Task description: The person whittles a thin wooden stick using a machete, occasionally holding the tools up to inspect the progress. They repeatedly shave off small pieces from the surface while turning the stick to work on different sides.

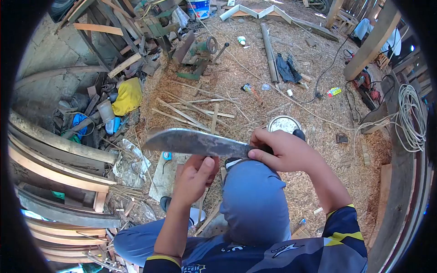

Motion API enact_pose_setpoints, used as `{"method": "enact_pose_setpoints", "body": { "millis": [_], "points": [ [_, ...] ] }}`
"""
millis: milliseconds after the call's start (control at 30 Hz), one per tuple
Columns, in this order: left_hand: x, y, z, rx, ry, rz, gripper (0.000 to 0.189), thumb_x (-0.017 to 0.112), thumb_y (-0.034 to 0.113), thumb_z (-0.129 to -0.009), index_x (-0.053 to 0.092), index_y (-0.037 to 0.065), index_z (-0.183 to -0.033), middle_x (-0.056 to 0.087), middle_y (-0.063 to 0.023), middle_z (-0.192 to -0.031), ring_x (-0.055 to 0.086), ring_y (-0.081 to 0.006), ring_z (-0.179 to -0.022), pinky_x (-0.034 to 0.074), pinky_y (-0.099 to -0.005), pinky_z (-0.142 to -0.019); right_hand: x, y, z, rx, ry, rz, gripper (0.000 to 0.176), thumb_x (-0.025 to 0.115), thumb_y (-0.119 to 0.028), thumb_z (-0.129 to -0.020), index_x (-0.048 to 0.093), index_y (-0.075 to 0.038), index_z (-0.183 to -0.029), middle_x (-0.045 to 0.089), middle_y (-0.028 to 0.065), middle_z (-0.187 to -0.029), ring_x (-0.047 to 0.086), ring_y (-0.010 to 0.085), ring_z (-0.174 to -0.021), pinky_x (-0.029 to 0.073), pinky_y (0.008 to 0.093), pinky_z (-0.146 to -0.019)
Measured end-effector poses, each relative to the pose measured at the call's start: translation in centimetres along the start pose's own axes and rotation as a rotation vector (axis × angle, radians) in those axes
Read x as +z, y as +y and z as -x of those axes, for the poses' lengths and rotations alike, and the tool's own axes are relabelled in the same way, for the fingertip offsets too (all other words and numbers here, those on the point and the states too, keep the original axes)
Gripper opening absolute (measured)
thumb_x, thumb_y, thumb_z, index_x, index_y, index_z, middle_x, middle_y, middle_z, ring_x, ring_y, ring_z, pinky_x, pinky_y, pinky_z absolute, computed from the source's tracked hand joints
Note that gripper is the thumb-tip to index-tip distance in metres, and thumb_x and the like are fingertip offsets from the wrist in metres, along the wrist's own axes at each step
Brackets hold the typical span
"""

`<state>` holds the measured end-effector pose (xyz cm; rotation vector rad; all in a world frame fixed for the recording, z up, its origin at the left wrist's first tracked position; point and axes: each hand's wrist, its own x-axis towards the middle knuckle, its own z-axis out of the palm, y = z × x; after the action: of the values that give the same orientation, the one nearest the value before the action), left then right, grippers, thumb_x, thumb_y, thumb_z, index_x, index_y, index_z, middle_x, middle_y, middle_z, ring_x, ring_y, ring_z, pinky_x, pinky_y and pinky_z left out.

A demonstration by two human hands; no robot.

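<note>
A machete point(195, 142) with a broad, stained blade lies across the view, its tip to the left. My right hand point(280, 148) is closed around its dark handle, above my raised knee. Just under the blade, my left hand point(198, 177) is closed with the thumb up. A thin wooden strip point(215, 117) shows above the blade and seems to run behind it into the left hand's fingers. The blade hides part of the strip and of those fingers.
Wood shavings cover the ground, with several loose strips point(182, 113) ahead. A round metal lid point(283, 123) lies beyond my right hand. A green machine with a handwheel point(200, 54) stands farther off. Curved timbers point(59, 168) line the left, and coiled rope point(411, 118) hangs at right.
</note>
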<state>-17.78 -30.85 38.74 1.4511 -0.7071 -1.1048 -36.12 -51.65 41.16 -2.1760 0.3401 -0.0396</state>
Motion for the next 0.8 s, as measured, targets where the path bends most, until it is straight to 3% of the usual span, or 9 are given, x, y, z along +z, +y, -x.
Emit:
{"method": "enact_pose_setpoints", "body": {
  "millis": [167, 233, 367, 433, 633, 733, 800],
  "points": [
    [-0.1, 0.1, 0.2, -0.186, -0.007, 0.036, 0.058, 0.040, 0.056, -0.111, 0.057, 0.008, -0.081, 0.035, 0.0080, -0.064, 0.032, -0.0050, -0.055, 0.025, -0.0252, -0.050, 0.1, -0.3, -0.3, -0.096, 0.044, 0.160, 0.040, 0.061, -0.044, -0.101, 0.065, -0.004, -0.096, 0.068, 0.0207, -0.079, 0.068, 0.0430, -0.078, 0.051, 0.0515, -0.069],
    [-0.3, -0.2, 0.3, -0.181, -0.053, 0.052, 0.058, 0.039, 0.060, -0.110, 0.052, 0.010, -0.082, 0.033, 0.0082, -0.065, 0.028, -0.0048, -0.054, 0.020, -0.0261, -0.049, 0.0, -1.1, 0.0, 0.011, -0.023, 0.276, 0.042, 0.059, -0.045, -0.101, 0.066, -0.005, -0.092, 0.067, 0.0187, -0.074, 0.068, 0.0423, -0.074, 0.051, 0.0522, -0.067],
    [-0.4, -0.6, 1.0, -0.186, -0.060, 0.062, 0.057, 0.038, 0.057, -0.111, 0.052, 0.010, -0.081, 0.035, 0.0079, -0.066, 0.030, -0.0048, -0.055, 0.023, -0.0253, -0.050, 0.0, -1.4, 1.0, 0.057, 0.029, 0.538, 0.045, 0.057, -0.048, -0.101, 0.067, -0.007, -0.087, 0.064, 0.0164, -0.067, 0.066, 0.0409, -0.067, 0.050, 0.0523, -0.064],
    [-0.5, -0.6, 1.1, -0.242, -0.048, 0.107, 0.055, 0.039, 0.051, -0.112, 0.053, 0.009, -0.079, 0.039, 0.0073, -0.067, 0.034, -0.0047, -0.057, 0.027, -0.0241, -0.052, 0.5, -0.7, 0.9, 0.037, 0.014, 0.520, 0.044, 0.057, -0.048, -0.101, 0.067, -0.007, -0.087, 0.064, 0.0172, -0.067, 0.066, 0.0406, -0.066, 0.050, 0.0521, -0.063],
    [-0.5, 0.4, 0.7, -0.206, -0.057, 0.187, 0.031, 0.048, 0.029, -0.109, 0.063, 0.003, -0.099, 0.047, 0.0040, -0.076, 0.039, -0.0041, -0.065, 0.031, -0.0247, -0.055, 2.9, 1.5, 1.0, 0.090, 0.055, 0.383, 0.046, 0.055, -0.048, -0.101, 0.065, -0.007, -0.083, 0.064, 0.0172, -0.065, 0.066, 0.0397, -0.063, 0.050, 0.0524, -0.059],
    [-1.7, -1.2, -0.5, -0.221, -0.053, 0.066, 0.027, 0.051, 0.025, -0.108, 0.065, 0.002, -0.109, 0.058, -0.0016, -0.083, 0.051, -0.0091, -0.072, 0.042, -0.0285, -0.063, 3.2, 1.5, 0.9, 0.077, 0.104, 0.399, 0.046, 0.055, -0.048, -0.101, 0.064, -0.008, -0.080, 0.064, 0.0161, -0.064, 0.066, 0.0389, -0.061, 0.050, 0.0511, -0.057],
    [-1.7, -1.7, -0.6, -0.153, -0.117, -0.181, 0.026, 0.052, 0.022, -0.107, 0.064, 0.002, -0.118, 0.064, -0.0061, -0.090, 0.059, -0.0146, -0.083, 0.048, -0.0324, -0.073, 3.1, 1.4, 0.7, 0.045, 0.127, 0.411, 0.046, 0.055, -0.047, -0.101, 0.063, -0.008, -0.079, 0.063, 0.0151, -0.063, 0.065, 0.0382, -0.059, 0.049, 0.0496, -0.055]
  ]
}}
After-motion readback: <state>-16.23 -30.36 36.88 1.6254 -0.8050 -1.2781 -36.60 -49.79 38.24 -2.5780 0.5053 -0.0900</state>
